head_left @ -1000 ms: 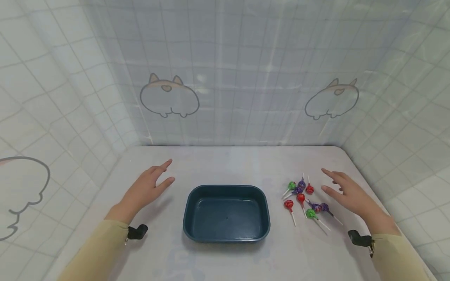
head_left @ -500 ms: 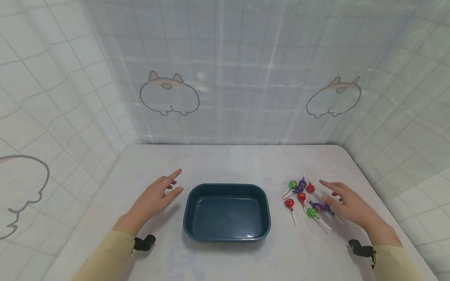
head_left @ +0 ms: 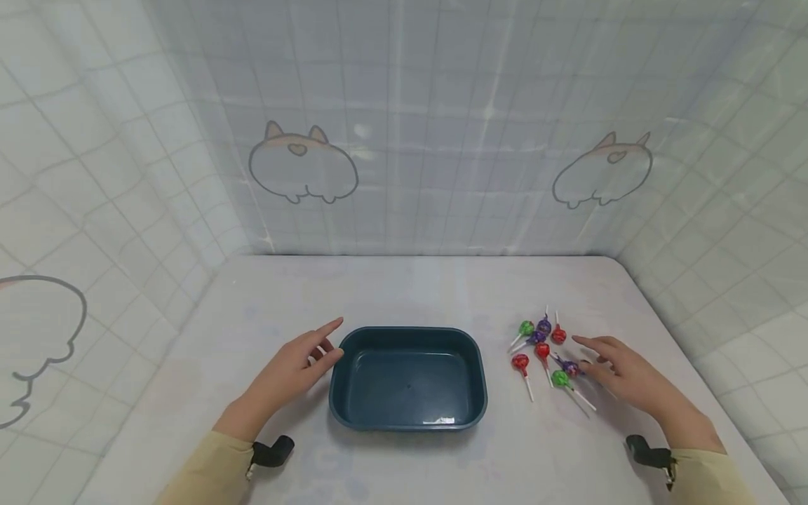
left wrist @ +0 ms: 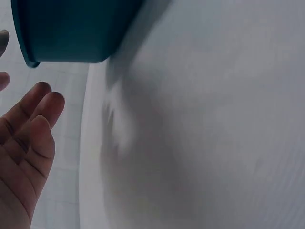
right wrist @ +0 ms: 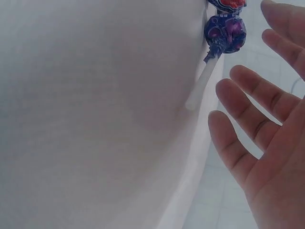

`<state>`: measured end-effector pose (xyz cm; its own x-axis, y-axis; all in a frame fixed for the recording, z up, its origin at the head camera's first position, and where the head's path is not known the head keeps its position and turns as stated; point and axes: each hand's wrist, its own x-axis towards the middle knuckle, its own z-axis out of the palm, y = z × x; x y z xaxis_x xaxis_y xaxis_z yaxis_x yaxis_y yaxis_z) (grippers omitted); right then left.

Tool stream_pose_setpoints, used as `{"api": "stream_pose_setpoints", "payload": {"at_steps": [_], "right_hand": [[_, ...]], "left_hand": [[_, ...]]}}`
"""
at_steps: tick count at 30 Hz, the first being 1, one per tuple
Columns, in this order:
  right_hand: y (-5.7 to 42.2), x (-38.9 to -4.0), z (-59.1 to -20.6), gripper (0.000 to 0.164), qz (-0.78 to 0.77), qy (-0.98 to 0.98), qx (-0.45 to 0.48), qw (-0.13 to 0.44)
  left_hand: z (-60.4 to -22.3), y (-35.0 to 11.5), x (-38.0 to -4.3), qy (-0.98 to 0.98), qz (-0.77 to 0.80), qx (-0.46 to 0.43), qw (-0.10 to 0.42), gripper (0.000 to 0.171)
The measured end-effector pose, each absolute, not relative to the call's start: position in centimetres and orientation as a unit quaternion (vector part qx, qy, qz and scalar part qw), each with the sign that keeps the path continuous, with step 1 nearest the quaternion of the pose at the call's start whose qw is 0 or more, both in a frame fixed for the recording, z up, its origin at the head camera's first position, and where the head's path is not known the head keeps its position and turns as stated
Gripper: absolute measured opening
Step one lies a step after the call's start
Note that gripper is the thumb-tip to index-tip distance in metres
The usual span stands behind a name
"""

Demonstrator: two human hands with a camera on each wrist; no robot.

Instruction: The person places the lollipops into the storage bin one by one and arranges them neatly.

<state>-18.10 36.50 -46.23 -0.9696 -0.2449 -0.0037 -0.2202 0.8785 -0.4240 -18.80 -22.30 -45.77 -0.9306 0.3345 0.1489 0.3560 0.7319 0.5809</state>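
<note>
A dark teal plastic tray (head_left: 408, 386) sits on the table. My left hand (head_left: 287, 372) is at its left side, fingers extended, thumb tip close to the rim; whether it touches is unclear. In the left wrist view, the left hand (left wrist: 24, 162) has nothing in it. To the tray's right lie several wrapped lollipops, among them a red lollipop (head_left: 520, 362), a green lollipop (head_left: 560, 379) and a purple-and-red lollipop (head_left: 571, 367). My right hand (head_left: 634, 379) hovers just right of them, fingers loosely spread, partly hiding a purple lollipop (right wrist: 226, 33).
A white-covered table (head_left: 404, 287) holds everything. Behind it hangs a pale gridded curtain (head_left: 404, 140) with cartoon animal drawings, and similar sheets enclose both sides. Black wrist cameras (head_left: 273, 451) sit at both cuffs.
My left hand has moved right and nearer, up to the tray's left edge. The right hand has shifted slightly lower and left, now covering the purple lollipop. Tray and lollipops stay in place.
</note>
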Motion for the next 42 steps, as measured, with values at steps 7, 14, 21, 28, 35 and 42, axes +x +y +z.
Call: {"api": "stream_pose_setpoints", "payload": {"at_steps": [7,14,21,28,35,42], "right_hand": [[36.8,-17.8,-46.7,0.052,-0.223,0.967,-0.123,0.028],[36.8,-17.8,-46.8,0.038,-0.203,0.97,-0.133,0.029],[36.5,-18.1,-46.8,0.031,-0.186,0.972,-0.142,0.03],[36.3,-18.4,-46.9,0.03,-0.177,0.975,-0.127,0.038],[35.8,-18.2,-45.9,0.036,-0.192,0.976,-0.1,0.013],[34.3,-18.5,-44.1,0.041,-0.226,0.97,-0.089,-0.009]], "left_hand": [[-46.5,-21.8,-18.8,-0.92,-0.344,-0.191,-0.006,0.059],[-47.5,-21.6,-18.7,-0.909,-0.378,-0.173,-0.014,0.055],[-47.8,-21.6,-18.8,-0.896,-0.41,-0.17,-0.019,0.052],[-47.8,-21.3,-18.8,-0.888,-0.428,-0.167,-0.023,0.052],[-48.1,-21.1,-18.8,-0.884,-0.439,-0.161,-0.017,0.053],[-48.3,-21.2,-18.8,-0.878,-0.448,-0.165,-0.011,0.052]]}}
